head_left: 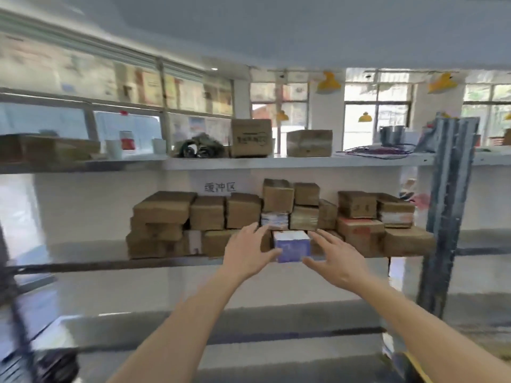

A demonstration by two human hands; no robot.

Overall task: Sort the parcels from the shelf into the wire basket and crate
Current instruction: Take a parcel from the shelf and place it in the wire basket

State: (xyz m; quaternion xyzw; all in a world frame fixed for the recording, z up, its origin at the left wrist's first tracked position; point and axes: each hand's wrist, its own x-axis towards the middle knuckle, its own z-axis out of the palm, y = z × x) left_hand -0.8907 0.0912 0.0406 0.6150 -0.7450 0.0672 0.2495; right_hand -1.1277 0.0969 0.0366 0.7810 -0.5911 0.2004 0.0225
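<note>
A small blue and white parcel (291, 246) sits at the front of the middle shelf (83, 255), among several stacked brown cardboard parcels (207, 212). My left hand (249, 252) is at its left side, fingers spread, thumb touching the box's lower left corner. My right hand (331, 257) is at its right side with fingers straight and spread, thumb near the lower right corner. Neither hand has curled round the box. The wire basket and crate are out of sight.
The upper shelf (304, 161) carries two brown boxes (251, 138), cups, a dark bundle and loose cables. A grey metal upright (448, 205) stands at the right. A lower shelf level (193, 324) lies below my arms. The frame is blurred.
</note>
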